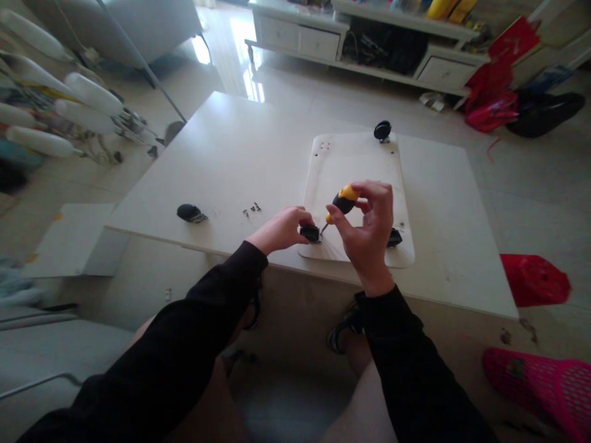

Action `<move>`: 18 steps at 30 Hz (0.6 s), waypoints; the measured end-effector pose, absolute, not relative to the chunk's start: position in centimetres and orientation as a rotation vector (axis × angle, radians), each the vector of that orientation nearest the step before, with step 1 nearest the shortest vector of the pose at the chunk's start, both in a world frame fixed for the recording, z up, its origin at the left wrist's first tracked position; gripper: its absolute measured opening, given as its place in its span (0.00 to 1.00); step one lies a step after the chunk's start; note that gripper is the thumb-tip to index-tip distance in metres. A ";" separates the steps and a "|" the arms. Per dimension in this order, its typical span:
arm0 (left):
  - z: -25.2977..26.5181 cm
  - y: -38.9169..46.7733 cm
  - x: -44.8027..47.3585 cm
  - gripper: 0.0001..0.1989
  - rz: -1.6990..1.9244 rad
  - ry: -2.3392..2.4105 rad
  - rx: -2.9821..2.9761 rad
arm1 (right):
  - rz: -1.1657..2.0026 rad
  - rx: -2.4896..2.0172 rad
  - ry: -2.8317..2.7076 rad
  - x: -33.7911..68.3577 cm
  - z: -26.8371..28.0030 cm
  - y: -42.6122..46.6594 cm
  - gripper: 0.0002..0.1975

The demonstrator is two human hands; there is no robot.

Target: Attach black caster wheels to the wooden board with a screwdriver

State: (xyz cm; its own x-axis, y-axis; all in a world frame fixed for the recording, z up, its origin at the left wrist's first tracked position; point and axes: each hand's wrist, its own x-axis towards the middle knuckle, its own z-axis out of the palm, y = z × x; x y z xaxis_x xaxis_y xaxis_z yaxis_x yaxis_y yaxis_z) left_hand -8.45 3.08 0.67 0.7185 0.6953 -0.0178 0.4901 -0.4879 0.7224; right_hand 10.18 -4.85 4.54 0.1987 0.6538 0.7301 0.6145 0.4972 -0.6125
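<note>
A white board [353, 163] with rounded corners lies on the white table. At its near left corner, my left hand [289, 227] grips a black caster wheel [309, 233]. My right hand [369, 224] is closed around a yellow and black screwdriver [346, 198], held tilted with its tip down at that caster's mounting plate. The screw under the tip is too small to make out. Another caster [394, 238] sits at the near right corner, partly behind my right hand. A third caster [382, 130] stands at the far right corner. The far left corner shows bare screw holes.
On the table [221, 141] to the left lie a loose caster [190, 213] and several small screws [252, 210]. A red plastic stool [535, 280] and a pink basket [540, 387] stand on the floor at the right. A white TV cabinet [295, 37] is at the back.
</note>
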 end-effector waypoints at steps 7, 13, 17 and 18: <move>0.6 2.7 -8.3 0.17 0.311 0.978 2.216 | 0.075 -1.125 -1.529 10.2 4.6 -5.0 0.21; 0.5 2.7 -8.3 0.17 0.323 0.988 2.210 | -0.028 -1.131 -1.493 10.2 4.9 -4.9 0.19; 0.2 2.8 -8.3 0.18 0.324 0.985 2.200 | -0.053 -1.167 -1.481 10.1 5.0 -5.1 0.17; 0.2 2.8 -8.3 0.18 0.324 0.986 2.202 | -0.043 -1.158 -1.482 10.1 4.9 -5.1 0.18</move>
